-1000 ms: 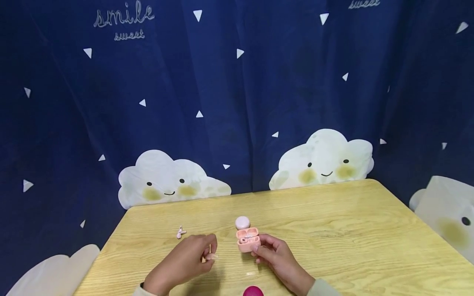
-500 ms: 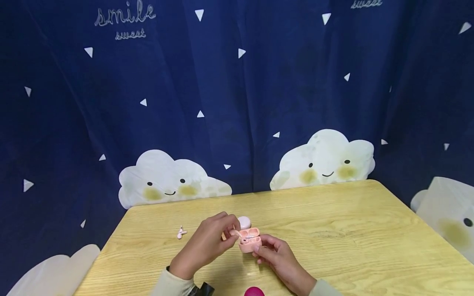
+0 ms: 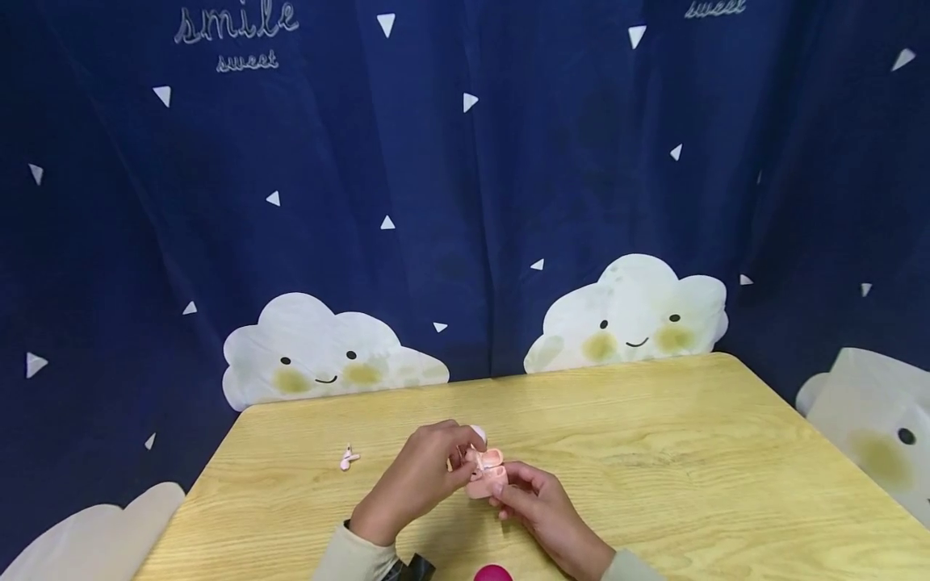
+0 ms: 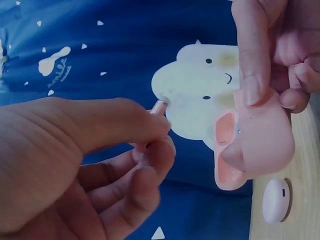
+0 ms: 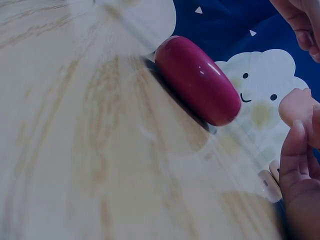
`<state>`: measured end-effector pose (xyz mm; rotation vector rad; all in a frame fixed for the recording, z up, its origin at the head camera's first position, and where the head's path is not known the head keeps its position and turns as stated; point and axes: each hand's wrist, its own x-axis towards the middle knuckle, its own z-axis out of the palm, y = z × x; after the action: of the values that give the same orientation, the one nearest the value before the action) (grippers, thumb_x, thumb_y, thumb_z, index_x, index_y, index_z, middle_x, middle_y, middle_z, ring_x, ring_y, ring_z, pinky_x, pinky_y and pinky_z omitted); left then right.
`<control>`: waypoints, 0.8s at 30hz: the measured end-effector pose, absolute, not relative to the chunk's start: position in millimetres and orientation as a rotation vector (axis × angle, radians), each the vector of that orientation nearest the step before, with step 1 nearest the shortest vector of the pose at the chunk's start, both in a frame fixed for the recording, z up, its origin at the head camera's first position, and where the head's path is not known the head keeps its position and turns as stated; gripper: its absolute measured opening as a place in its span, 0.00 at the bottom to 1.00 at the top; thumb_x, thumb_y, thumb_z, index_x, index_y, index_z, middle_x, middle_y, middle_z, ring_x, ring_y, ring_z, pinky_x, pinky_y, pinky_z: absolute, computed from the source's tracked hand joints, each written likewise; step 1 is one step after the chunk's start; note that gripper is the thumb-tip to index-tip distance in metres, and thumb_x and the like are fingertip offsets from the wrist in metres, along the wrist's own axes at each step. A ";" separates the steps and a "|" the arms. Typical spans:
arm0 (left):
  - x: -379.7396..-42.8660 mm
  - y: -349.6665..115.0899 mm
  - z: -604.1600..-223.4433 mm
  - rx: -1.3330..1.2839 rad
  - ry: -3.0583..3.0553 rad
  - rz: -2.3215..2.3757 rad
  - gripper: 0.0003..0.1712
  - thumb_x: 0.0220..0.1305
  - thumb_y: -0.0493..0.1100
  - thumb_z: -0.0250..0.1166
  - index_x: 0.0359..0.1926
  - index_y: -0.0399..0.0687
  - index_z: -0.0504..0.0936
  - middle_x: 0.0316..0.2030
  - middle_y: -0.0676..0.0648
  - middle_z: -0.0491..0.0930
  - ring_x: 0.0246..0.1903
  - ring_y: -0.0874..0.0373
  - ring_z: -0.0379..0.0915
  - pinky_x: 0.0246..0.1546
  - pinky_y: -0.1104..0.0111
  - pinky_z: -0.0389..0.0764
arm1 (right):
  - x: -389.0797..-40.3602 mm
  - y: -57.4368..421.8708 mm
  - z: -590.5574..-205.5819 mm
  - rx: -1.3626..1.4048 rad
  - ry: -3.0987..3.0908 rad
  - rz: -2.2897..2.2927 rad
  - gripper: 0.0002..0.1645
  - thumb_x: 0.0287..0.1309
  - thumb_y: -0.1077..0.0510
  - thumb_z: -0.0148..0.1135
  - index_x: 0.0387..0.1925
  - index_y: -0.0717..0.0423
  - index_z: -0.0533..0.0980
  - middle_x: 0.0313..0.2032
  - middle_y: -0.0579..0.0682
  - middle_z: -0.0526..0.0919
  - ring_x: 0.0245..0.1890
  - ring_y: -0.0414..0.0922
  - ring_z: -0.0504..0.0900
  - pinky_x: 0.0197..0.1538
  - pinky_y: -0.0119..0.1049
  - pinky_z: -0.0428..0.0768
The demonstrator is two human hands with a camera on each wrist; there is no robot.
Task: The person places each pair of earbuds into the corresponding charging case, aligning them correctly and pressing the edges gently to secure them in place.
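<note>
Left grip [image 3: 427,470] pinches an earbud [image 4: 159,107] beside the open case [image 4: 265,137], which right grip [image 3: 541,510] holds; earbud could drop if fingertip pinch slips, case could tip if hold loosens.

Dim, hazy right wrist view

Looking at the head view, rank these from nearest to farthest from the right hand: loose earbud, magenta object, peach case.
1. Peach case: in the right hand.
2. Magenta object: at the bottom edge.
3. Loose earbud: left, past the left hand.
</note>
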<state>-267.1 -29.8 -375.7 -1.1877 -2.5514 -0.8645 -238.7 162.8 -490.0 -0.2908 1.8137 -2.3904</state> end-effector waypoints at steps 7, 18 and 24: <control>-266.4 -30.7 -378.9 -1.199 -2.554 -0.897 0.13 0.51 0.36 0.73 0.32 0.52 0.77 0.23 0.58 0.73 0.23 0.65 0.70 0.26 0.76 0.71 | -236.0 160.3 -491.0 -0.278 1.840 -2.388 0.26 0.62 0.59 0.62 0.57 0.71 0.70 0.38 0.49 0.80 0.36 0.40 0.79 0.39 0.29 0.80; -270.6 -27.9 -382.0 -1.250 -2.466 -0.930 0.10 0.54 0.34 0.72 0.32 0.51 0.79 0.27 0.57 0.74 0.27 0.66 0.71 0.30 0.75 0.74 | -239.7 163.1 -488.1 -0.281 1.817 -2.363 0.25 0.63 0.58 0.62 0.56 0.70 0.71 0.42 0.53 0.80 0.38 0.41 0.80 0.39 0.30 0.80; -271.6 -27.4 -384.6 -1.272 -2.477 -0.924 0.08 0.57 0.34 0.69 0.35 0.51 0.82 0.31 0.57 0.79 0.28 0.70 0.71 0.31 0.76 0.74 | -238.6 161.5 -486.9 -0.248 1.814 -2.368 0.25 0.63 0.58 0.62 0.56 0.71 0.71 0.41 0.53 0.80 0.37 0.42 0.80 0.38 0.31 0.80</control>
<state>-271.6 -27.4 -384.6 -1.2716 -2.4772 -0.9238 -238.6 161.5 -486.9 -0.2479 1.8139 -2.3676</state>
